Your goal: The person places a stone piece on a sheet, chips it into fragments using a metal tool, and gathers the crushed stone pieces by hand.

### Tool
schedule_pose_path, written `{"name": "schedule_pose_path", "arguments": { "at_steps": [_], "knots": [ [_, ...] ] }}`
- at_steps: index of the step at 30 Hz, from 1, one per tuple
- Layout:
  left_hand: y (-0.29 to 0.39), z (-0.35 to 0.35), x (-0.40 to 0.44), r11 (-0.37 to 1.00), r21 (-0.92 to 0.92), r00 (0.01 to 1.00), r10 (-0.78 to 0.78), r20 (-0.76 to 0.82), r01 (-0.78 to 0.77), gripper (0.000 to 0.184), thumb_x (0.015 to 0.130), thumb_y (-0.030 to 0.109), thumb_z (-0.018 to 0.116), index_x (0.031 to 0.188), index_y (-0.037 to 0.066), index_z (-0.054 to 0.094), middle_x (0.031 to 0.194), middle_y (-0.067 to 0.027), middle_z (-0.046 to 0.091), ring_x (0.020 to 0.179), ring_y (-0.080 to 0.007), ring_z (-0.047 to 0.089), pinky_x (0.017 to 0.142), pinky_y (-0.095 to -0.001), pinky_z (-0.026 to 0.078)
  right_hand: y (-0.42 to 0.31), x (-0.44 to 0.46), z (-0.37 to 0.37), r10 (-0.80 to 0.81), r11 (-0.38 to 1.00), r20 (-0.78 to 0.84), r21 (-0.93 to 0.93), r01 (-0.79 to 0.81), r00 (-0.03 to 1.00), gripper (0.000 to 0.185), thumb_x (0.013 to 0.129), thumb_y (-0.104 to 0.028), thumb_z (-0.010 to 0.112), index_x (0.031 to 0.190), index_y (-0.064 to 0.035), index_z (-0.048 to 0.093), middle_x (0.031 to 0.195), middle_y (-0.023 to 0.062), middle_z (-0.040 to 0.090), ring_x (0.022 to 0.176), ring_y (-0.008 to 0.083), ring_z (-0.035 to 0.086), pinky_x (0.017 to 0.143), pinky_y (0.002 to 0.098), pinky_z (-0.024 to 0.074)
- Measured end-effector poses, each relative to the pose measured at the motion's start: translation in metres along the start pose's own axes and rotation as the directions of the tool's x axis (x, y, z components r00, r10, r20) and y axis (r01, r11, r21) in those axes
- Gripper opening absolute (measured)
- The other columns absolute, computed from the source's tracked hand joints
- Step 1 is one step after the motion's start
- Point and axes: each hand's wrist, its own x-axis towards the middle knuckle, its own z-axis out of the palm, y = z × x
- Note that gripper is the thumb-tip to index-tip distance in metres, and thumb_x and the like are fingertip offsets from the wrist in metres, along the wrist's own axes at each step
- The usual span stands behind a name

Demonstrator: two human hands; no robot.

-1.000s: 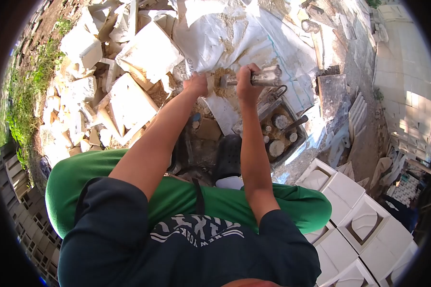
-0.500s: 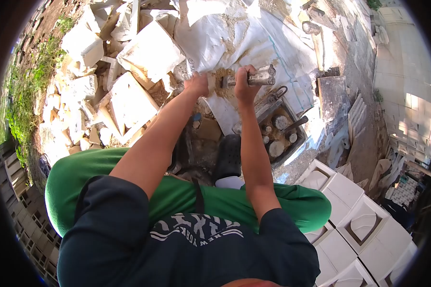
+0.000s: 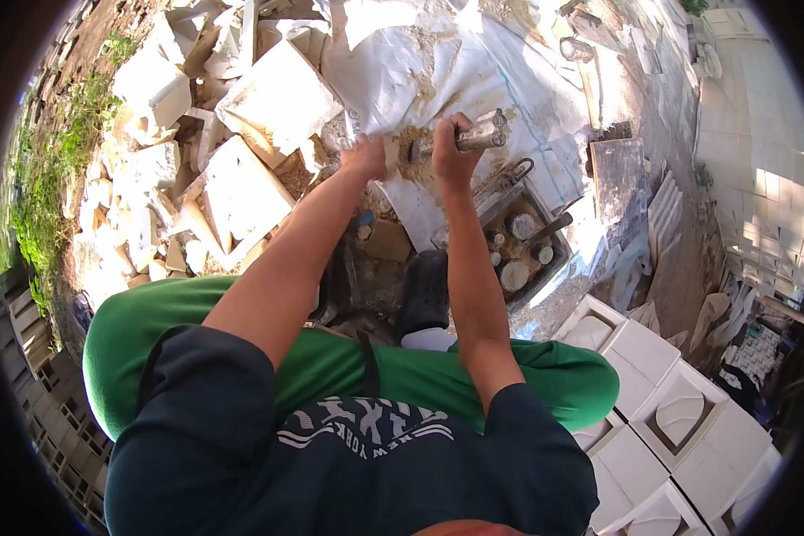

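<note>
At one o'clock, a grey tool (image 3: 482,134) clamped in the right hand's (image 3: 456,155) closed fist.
The fist hides its middle; the left hand (image 3: 364,159), near eleven, looks curled, its grip impossible to tell. At six, upside-down "NEW YORK" marks the dark shirt (image 3: 357,491). Outward: a tray (image 3: 558,272) of round pieces at three, white blocks (image 3: 643,380) at four, broken slabs (image 3: 281,96) at ten.
</note>
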Motion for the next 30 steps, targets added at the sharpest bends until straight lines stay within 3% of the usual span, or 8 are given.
{"name": "schedule_pose_path", "arguments": {
  "at_steps": [9,12,13,14,16,23,28,30],
  "knots": [
    [-0.005,0.002,0.004,1.000,-0.025,0.999,0.018,0.033,-0.017,0.075,0.064,0.016,0.074,0.130,0.013,0.038,0.126,-0.0184,0.041,0.115,-0.0340,0.051,0.089,-0.0447,0.045,-0.070,0.012,0.000,-0.006,1.000,0.085,0.016,0.005,0.996,0.021,0.081,0.002,0.051,0.061,-0.0039,0.046,0.059,-0.0061,0.042,0.053,0.0014,0.035,0.046,0.0213,0.0284],
    [-0.005,0.005,0.009,0.999,-0.032,0.999,-0.002,0.040,0.004,0.075,0.064,0.016,0.074,0.130,0.012,0.038,0.126,-0.0183,0.041,0.115,-0.0338,0.051,0.088,-0.0442,0.046,-0.031,0.017,0.002,-0.054,0.999,0.114,0.012,0.053,0.992,0.023,0.082,0.001,0.051,0.061,-0.0052,0.043,0.058,-0.0073,0.040,0.053,0.0008,0.035,0.046,0.0211,0.0276],
    [-0.005,0.005,0.006,1.000,-0.026,0.999,0.003,0.044,-0.002,0.075,0.064,0.016,0.074,0.130,0.012,0.038,0.126,-0.0183,0.041,0.115,-0.0338,0.051,0.088,-0.0442,0.046,-0.006,0.014,0.005,0.033,0.999,0.084,0.032,-0.035,0.996,0.025,0.082,0.001,0.052,0.060,-0.0065,0.041,0.058,-0.0081,0.037,0.051,0.0007,0.034,0.045,0.0209,0.0271],
    [-0.005,0.004,0.002,0.999,-0.028,0.999,0.018,0.037,-0.017,0.075,0.064,0.016,0.073,0.129,0.012,0.038,0.126,-0.0186,0.041,0.115,-0.0340,0.051,0.088,-0.0440,0.046,0.009,0.014,-0.001,-0.059,0.998,0.137,-0.007,0.061,0.989,0.026,0.081,0.002,0.052,0.060,-0.0076,0.040,0.058,-0.0078,0.038,0.051,0.0009,0.035,0.044,0.0204,0.0273],
    [-0.006,0.000,0.006,0.999,-0.031,0.999,0.033,0.013,-0.033,0.075,0.064,0.015,0.073,0.129,0.011,0.038,0.126,-0.0190,0.041,0.114,-0.0343,0.051,0.088,-0.0439,0.047,-0.001,0.018,0.001,0.024,0.997,0.175,-0.082,-0.009,0.984,0.027,0.080,0.001,0.053,0.059,-0.0076,0.040,0.058,-0.0074,0.039,0.051,0.0012,0.035,0.044,0.0208,0.0281],
    [-0.018,0.011,0.005,0.992,-0.054,0.993,0.112,-0.027,-0.113,0.071,0.063,0.019,0.074,0.125,0.006,0.041,0.121,-0.0236,0.043,0.104,-0.0386,0.056,0.086,-0.0434,0.048,-0.067,0.017,-0.001,0.004,0.998,0.041,0.070,-0.007,0.999,0.023,0.081,-0.002,0.054,0.060,-0.0055,0.045,0.056,-0.0057,0.042,0.050,0.0017,0.034,0.045,0.0219,0.0284],
    [-0.025,0.016,0.012,0.983,0.002,0.981,0.185,-0.051,-0.185,0.073,0.063,0.027,0.075,0.122,0.000,0.041,0.119,-0.0248,0.043,0.104,-0.0396,0.056,0.085,-0.0432,0.049,0.018,0.003,-0.009,0.004,0.998,0.033,0.068,-0.006,0.999,0.023,0.080,-0.001,0.053,0.060,-0.0055,0.044,0.056,-0.0058,0.042,0.050,0.0022,0.034,0.045,0.0219,0.0285],
    [-0.019,0.009,0.013,0.980,0.019,0.976,0.200,-0.083,-0.199,0.078,0.062,0.032,0.076,0.122,-0.001,0.038,0.119,-0.0256,0.042,0.104,-0.0397,0.055,0.085,-0.0446,0.048,0.008,0.016,-0.010,-0.002,0.998,0.059,0.064,-0.002,0.998,0.023,0.080,0.000,0.054,0.059,-0.0056,0.044,0.056,-0.0058,0.042,0.050,0.0023,0.034,0.045,0.0219,0.0283]
  ]
}}
